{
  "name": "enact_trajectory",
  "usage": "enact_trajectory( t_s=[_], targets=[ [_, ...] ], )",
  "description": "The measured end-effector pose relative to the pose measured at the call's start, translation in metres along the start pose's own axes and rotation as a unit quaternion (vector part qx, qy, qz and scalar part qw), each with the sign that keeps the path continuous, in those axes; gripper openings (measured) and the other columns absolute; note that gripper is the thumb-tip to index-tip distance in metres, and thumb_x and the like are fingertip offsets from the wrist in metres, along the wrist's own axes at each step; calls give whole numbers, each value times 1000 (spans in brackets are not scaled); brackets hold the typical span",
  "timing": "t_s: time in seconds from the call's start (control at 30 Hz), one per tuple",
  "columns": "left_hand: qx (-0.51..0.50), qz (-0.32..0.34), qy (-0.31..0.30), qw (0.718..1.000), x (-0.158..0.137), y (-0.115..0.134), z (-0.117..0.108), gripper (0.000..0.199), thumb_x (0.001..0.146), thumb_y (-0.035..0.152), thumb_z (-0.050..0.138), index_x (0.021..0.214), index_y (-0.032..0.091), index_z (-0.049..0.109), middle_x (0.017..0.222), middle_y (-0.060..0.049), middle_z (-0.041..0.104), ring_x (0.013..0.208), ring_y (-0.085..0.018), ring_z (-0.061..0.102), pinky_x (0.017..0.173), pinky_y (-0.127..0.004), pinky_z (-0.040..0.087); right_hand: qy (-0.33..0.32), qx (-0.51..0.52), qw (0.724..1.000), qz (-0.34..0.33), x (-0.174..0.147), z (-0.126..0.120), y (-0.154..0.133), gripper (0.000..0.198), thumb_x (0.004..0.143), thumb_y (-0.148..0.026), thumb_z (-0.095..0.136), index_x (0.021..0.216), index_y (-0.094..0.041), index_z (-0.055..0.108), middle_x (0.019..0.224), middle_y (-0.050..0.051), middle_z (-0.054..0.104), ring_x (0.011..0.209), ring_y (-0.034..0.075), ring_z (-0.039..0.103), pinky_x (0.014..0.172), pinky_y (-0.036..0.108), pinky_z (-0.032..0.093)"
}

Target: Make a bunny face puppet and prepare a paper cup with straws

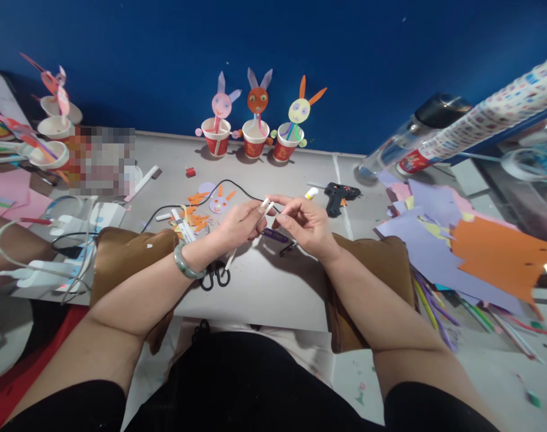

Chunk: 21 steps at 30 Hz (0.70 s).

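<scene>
Above the middle of the table, my left hand (244, 223) is closed around a thin white strip (231, 258), which hangs down toward the table; whether it is a straw or a pipe cleaner I cannot tell. Its pale ends stick out between the fingertips. My right hand (307, 225) is bent in a pinch right beside those ends, and what sits between its fingers is too small to make out. Below the hands lie a purple pen (274, 235) and black-handled scissors (216, 276). A paper rabbit face (218, 203) rests among orange paper scraps (196, 219) to the left.
Three rabbit figures in red paper cups (254, 144) stand against the blue wall. A black glue gun (338, 198) lies right of my hands, its cable crossing the table. Coloured paper (498, 252), a bottle (401, 135) and stacked cups (484, 114) fill the right; power strips (77, 258) sit left.
</scene>
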<state>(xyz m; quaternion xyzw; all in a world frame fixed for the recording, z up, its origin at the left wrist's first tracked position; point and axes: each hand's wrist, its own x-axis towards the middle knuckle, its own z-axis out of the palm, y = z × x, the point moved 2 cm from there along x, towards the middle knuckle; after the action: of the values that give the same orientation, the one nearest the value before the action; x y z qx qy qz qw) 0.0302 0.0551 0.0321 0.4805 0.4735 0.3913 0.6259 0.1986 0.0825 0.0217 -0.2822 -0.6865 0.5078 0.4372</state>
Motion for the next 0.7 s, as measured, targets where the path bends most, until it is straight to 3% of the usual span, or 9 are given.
enact_trajectory(
  t_s=[0.13, 0.33, 0.47, 0.6, 0.7],
  targets=[
    [0, -14, 0, 1000, 0, 3, 1, 29, 103, 9, 36, 82, 15, 54, 54, 7, 45, 39, -2, 34, 39, -16, 25, -5, -8, 1000, -2, 0, 0, -1, 26, 92, -44, 72, 82, -23, 61, 111, 9, 78, 117, 25, 72, 96, 46, 63],
    [-49, -42, 17, 998, 0, 5, 4, 21, 107, 17, 39, 96, 14, 57, 56, 11, 38, 40, -2, 30, 39, -15, 24, -15, -23, 999, -36, 0, 0, -3, 20, 96, -39, 68, 83, -25, 62, 90, 6, 78, 133, 28, 63, 101, 47, 60],
    [-67, -25, 12, 997, 1, 2, 3, 18, 105, 12, 42, 97, 14, 58, 55, 11, 36, 40, -2, 31, 41, -14, 26, -12, -20, 999, -28, -2, 0, -2, 21, 95, -40, 69, 85, -24, 61, 114, 10, 78, 133, 28, 64, 98, 46, 60],
    [-53, -2, 8, 999, 4, -3, -3, 20, 105, 15, 43, 97, 12, 62, 55, 8, 49, 40, -3, 38, 40, -16, 30, -8, -16, 1000, -4, -3, -1, 1, 22, 94, -42, 70, 86, -24, 61, 140, 10, 69, 111, 24, 74, 91, 42, 63],
    [-52, 15, -4, 999, 6, -6, -6, 21, 105, 19, 48, 101, 10, 66, 61, 3, 61, 44, -4, 48, 45, -17, 40, -5, -23, 1000, -4, -4, -1, 2, 22, 93, -42, 71, 86, -24, 62, 143, 10, 67, 119, 25, 71, 91, 42, 64]
  ],
)
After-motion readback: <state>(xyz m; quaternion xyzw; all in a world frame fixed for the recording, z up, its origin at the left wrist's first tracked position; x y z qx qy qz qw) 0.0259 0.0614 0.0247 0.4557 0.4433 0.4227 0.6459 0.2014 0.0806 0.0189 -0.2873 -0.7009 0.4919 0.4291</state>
